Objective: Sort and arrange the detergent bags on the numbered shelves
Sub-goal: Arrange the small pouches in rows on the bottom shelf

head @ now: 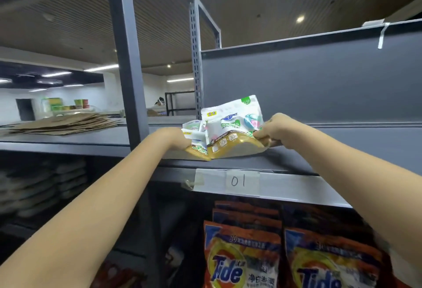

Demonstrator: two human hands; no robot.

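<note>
Two white and gold detergent bags lean on the top grey shelf (296,159), above a paper label reading 01 (238,181). The larger bag (230,127) stands tilted in front. My right hand (275,131) pinches its lower right edge. A smaller bag (195,138) sits at its left, and my left hand (174,138) is behind it, fingers hidden by the bag. Orange Tide bags (242,255) stand in rows on the shelf below.
A dark steel upright (127,59) rises left of the bags, with a slotted post (196,70) behind. Flattened cardboard sheets (66,124) lie on the left neighbouring shelf. A grey back panel (319,86) closes the shelf behind. Pale bags fill the lower left shelves (43,185).
</note>
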